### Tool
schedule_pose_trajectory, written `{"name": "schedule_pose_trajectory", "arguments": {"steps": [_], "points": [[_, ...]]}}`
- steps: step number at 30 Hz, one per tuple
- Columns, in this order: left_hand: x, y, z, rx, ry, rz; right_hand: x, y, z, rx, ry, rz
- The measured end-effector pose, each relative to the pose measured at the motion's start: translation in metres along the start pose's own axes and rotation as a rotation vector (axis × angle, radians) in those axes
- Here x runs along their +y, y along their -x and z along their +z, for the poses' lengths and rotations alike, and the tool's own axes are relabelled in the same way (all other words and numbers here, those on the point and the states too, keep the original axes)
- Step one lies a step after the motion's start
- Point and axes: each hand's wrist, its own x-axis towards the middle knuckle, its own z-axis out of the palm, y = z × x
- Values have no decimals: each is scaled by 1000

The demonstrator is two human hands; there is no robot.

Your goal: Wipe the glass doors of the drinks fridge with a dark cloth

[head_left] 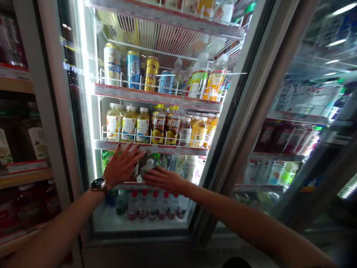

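Reaching into a glass-door drinks cooler [141,233], the left hand [122,165] was spread open and the right hand [163,179] lay flat beside a tilted bottle [149,163], neither visibly gripping it

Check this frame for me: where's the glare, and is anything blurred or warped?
Head view: the light strip burns out to white; reflections on the right glass door veil the bottles behind it; wide-angle distortion tilts the shelf; the left hand and right hand look fairly sharp.

Clear plastic drink bottle [147,165], white-capped, greenish-tinted, tilted at the front edge of the shelf [125,186]
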Motion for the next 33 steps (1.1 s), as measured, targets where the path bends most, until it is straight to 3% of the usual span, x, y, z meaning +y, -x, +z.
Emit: {"name": "schedule_pose_trajectory", "arguments": {"steps": [2,3,5,6,8,10,13,15,17,19,22,24,25,27,30,32,33], "points": [[0,0,0,-1,-7,-2,67,-17,-32,23,16,200],[0,0,0,-4,-9,-5,99,-26,-47,70,27,368],[-1,2,1,-8,-5,-3,145,-43,-68,210,51,647],[-2,2,2,-8,0,0,154,-49,-71,280,60,759],[-2,4,4,-3,9,5,143,-55,-66,335,50,857],[-1,4,5,2,10,9,103,-49,-48,252,10,771],[1,3,1,-2,6,-8,39,-27,-22,43,-35,408],[-3,1,-9,-39,5,-3,28,-15,-18,-30,-39,132],[-15,2,-22,-79,-3,-12,51,-16,-31,-53,-31,-28],[-34,4,-34,-83,-22,-60,97,-33,-53,-21,-12,50],[-60,11,-42,-56,-54,-138,154,-75,-79,139,23,494],[-70,16,-39,-37,-69,-149,155,-99,-77,225,21,701],[-73,18,-36,-27,-74,-147,142,-106,-69,223,4,708],[-74,21,-31,-15,-84,-140,97,-111,-48,127,-46,543],[-73,22,-30,-19,-90,-127,29,-103,-20,-63,-73,139],[-72,21,-31,-25,-85,-125,16,-97,-17,-143,-57,-78],[-72,20,-32,-28,-83,-123,24,-95,-21,-163,-51,-139]]}}
